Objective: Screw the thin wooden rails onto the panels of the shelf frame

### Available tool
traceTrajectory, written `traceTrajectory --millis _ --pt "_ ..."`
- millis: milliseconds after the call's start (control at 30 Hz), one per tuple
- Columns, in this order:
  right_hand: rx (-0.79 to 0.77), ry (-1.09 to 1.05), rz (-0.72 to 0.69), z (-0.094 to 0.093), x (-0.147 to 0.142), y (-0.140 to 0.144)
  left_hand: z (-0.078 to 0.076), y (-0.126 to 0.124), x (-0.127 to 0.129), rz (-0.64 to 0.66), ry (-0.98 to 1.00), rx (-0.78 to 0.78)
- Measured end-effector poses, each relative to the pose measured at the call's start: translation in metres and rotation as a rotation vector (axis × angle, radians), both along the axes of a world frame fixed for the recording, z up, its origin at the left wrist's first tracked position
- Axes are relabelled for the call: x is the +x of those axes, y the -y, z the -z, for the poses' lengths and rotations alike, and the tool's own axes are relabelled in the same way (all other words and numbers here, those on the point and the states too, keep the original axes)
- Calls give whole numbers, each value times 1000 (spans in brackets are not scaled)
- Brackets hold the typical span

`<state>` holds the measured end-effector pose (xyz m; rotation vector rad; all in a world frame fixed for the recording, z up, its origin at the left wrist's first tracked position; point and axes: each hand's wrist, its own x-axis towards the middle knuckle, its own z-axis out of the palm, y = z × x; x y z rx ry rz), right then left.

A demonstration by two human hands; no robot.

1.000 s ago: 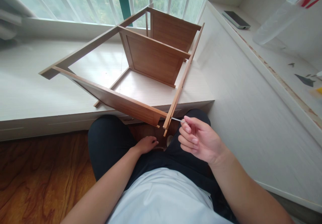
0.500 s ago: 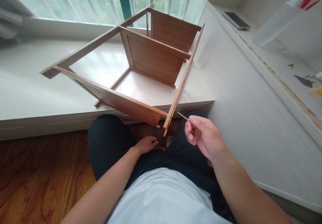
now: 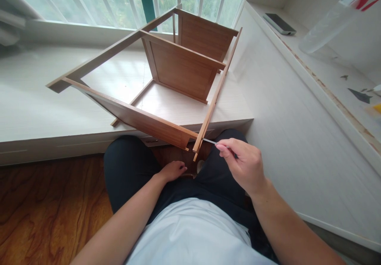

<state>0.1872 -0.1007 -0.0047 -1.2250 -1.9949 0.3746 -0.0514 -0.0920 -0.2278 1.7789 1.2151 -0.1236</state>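
A slatless wooden shelf frame [image 3: 182, 70] with brown panels lies on its side on the white window ledge, its near corner jutting past the edge. My right hand [image 3: 242, 160] pinches a thin metal hex key [image 3: 210, 141] between thumb and fingers. The key's tip meets the outer side of the frame's right-hand rail [image 3: 212, 109], near its front end; the fingers hide the other end. My left hand [image 3: 172, 171] lies on my lap below the frame's corner, fingers curled. Whatever it may hold is hidden.
The white ledge [image 3: 35, 110] runs beneath a barred window. To the right rises a white panel [image 3: 297, 138] topped by a shelf with a phone [image 3: 279, 24], a plastic bottle [image 3: 324, 31] and small scraps. My knees are under the frame's near corner.
My right hand has turned over and brought the hex key left, from apart to touching the rail. My left hand stays on my lap, and the frame is nearly still.
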Motion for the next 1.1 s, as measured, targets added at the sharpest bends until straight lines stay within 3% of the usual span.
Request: traceTrajectory --millis 533,833,1000,1100 --pt "227 70 -53 10 2 -3 -5 0 3 4 -14 -10" --pt "372 88 31 21 4 -1 -1 0 1 -4 1 -11" --pt "367 52 31 18 0 -2 0 0 1 -6 6 -18" --pt "260 -34 40 14 -5 -1 -1 0 1 -7 9 -16"
